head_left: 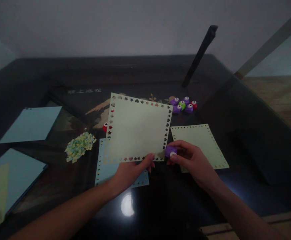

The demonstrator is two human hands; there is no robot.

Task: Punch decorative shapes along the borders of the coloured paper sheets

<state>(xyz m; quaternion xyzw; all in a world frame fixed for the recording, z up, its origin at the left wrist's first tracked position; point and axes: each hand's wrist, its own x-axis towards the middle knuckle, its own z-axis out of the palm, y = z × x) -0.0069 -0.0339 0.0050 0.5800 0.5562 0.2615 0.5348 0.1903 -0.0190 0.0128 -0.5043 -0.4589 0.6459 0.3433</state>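
A pale green paper sheet (139, 130) with star and heart holes cut along its edges is raised off the table. My left hand (132, 171) pinches its lower edge, thumb on top. A purple craft punch (171, 151) with a white button sits in my right hand (191, 158), at the sheet's lower right corner. Whether the paper is inside the punch's slot, I cannot tell. Under the raised sheet lies a blue sheet (106, 171) with small holes along its edges. Another punched pale green sheet (197, 140) rests partly behind my right hand.
Several purple, green and red punches (182, 105) stand together at the back right. A red punch (105, 126) is partly hidden by the raised sheet. Paper cut-outs (80, 146) form a pile at left, near blue sheets (31, 125). A black stick-like object (199, 58) rises at the back.
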